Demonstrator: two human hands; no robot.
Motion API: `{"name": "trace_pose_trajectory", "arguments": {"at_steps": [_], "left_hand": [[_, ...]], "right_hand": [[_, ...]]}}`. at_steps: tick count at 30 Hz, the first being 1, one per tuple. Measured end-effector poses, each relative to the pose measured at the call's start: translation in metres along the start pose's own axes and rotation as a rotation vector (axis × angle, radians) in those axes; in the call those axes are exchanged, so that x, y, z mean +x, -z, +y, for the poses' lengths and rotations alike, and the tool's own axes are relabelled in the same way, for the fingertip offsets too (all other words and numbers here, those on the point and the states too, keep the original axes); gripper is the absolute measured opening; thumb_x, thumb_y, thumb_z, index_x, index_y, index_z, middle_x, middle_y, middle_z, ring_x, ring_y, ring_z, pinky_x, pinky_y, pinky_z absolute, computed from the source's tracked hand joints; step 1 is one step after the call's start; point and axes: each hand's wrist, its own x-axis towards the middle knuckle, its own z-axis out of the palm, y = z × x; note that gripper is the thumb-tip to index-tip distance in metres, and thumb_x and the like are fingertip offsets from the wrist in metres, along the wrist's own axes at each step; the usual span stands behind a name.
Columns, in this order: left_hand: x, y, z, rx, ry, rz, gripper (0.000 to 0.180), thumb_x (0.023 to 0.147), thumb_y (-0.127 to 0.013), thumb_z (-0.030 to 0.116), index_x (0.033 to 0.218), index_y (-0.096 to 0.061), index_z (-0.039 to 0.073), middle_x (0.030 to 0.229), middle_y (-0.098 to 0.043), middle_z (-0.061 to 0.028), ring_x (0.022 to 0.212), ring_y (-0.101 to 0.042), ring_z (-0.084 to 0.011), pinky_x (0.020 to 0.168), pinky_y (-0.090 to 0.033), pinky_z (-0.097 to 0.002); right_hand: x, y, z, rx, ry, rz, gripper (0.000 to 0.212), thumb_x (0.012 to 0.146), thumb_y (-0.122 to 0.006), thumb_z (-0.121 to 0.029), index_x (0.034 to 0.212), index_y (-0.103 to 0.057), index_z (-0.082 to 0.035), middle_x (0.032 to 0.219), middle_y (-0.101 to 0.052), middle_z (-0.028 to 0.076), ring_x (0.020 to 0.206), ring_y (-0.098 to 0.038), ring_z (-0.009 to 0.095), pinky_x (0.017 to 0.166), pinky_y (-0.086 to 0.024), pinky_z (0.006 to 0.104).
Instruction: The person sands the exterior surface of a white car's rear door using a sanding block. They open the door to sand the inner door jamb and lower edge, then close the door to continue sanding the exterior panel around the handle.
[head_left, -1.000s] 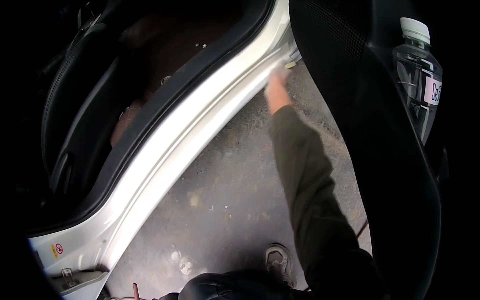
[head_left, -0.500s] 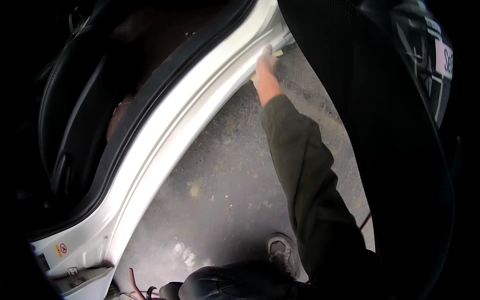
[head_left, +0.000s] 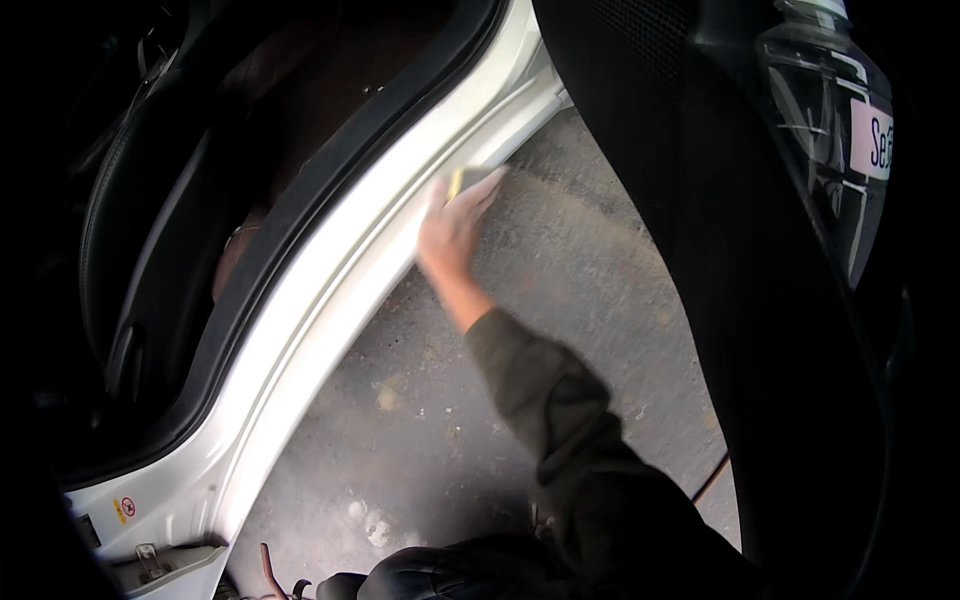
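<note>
Head view shows the right hand (head_left: 448,232) at a white car door sill (head_left: 318,305), its blurred fingers (head_left: 485,190) and thumb pinching a dark, yellow-edged pad (head_left: 473,181) at the sill's outer edge; a clear plastic bottle (head_left: 822,120) sits beside the black door panel (head_left: 690,210).

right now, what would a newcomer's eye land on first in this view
Probably the bright white door sill, sweeping from the lower left up to the top centre. Next, the right hand at the sill's outer edge, somewhat blurred, holding a yellow and dark pad. Then the clear bottle at the upper right, partly behind the edge of a black panel.
</note>
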Motion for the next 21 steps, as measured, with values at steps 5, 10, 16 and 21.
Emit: {"name": "trace_pose_trajectory", "arguments": {"at_steps": [5,10,16,21], "left_hand": [[-0.001,-0.034,0.009,0.562,-0.242,0.076,0.009,0.096,-0.061,0.012,0.103,-0.061,0.007,0.069,-0.054,0.0071,0.051,-0.043,-0.0012,0.043,-0.029,-0.0163],[0.003,-0.02,0.003,0.581,-0.261,0.02,0.01,0.095,-0.062,0.011,0.103,-0.061,0.006,0.069,-0.055,0.0063,0.051,-0.044,-0.0015,0.043,-0.029,-0.0161],[0.017,-0.021,0.002,0.228,-0.05,0.031,0.012,0.094,-0.063,0.012,0.103,-0.058,0.007,0.069,-0.056,0.0056,0.047,-0.044,-0.0016,0.04,-0.03,-0.0163],[0.017,0.011,-0.014,0.111,-0.02,0.043,0.013,0.094,-0.065,0.014,0.103,-0.057,0.008,0.069,-0.056,0.0047,0.044,-0.042,-0.0013,0.037,-0.03,-0.0165]], "right_hand": [[0.15,0.065,0.004,-0.369,0.195,0.034,0.075,0.102,-0.042,-0.029,0.148,0.002,0.011,0.152,-0.011,0.035,0.141,-0.022,0.046,0.12,-0.024,0.0467],[0.109,0.051,0.024,-0.421,0.478,0.124,0.062,0.104,-0.038,-0.025,0.149,-0.013,0.01,0.156,-0.006,0.031,0.147,-0.009,0.041,0.122,-0.012,0.0453],[-0.07,-0.007,0.03,-0.214,0.431,-0.033,0.07,0.1,-0.042,-0.012,0.151,0.002,0.005,0.157,0.008,0.029,0.146,-0.006,0.043,0.122,-0.007,0.0495],[0.09,0.028,0.028,0.088,0.007,0.159,0.07,0.104,-0.039,-0.027,0.149,-0.001,0.01,0.151,-0.02,0.036,0.14,-0.03,0.043,0.117,-0.028,0.0451]]}}
